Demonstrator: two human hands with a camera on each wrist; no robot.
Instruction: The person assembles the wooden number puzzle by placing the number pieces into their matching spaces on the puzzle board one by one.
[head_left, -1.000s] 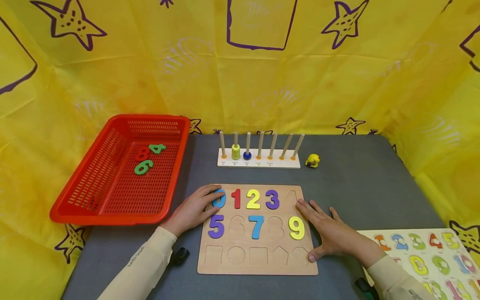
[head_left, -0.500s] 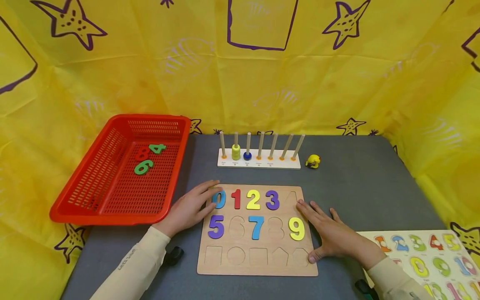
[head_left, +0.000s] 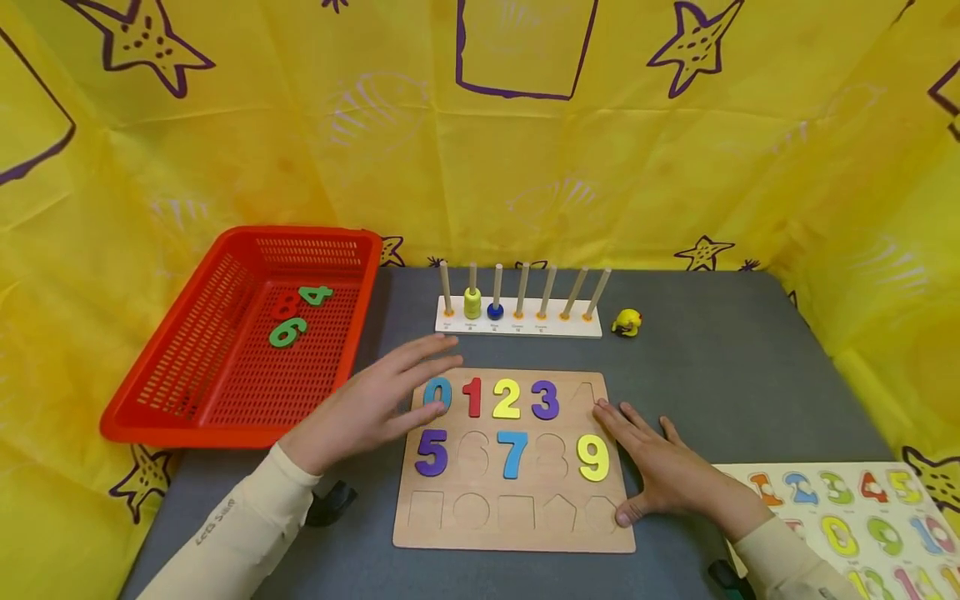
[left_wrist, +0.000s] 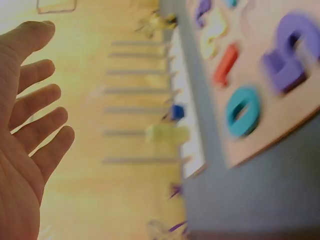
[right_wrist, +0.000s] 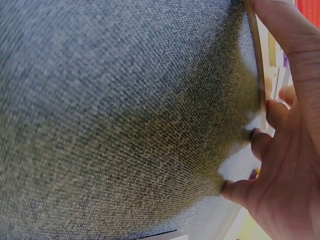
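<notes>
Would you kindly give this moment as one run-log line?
left hand: apart from rectangular wooden number board | right hand: touching board's right edge | red plastic basket: holds green 4, green 6, red 8

On the grey bench (head_left: pixel 720 367), the right hand (head_left: pixel 660 473) touches the right edge of a wooden number board (head_left: pixel 487 485); the left hand (head_left: pixel 360 412), fingers extended, partly covers its blue 0 (head_left: pixel 447 393). A red basket (head_left: pixel 210 437) holds a green 4 (head_left: pixel 318 296), red 8 (head_left: pixel 285 306) and green 6 (head_left: pixel 282 335).
</notes>
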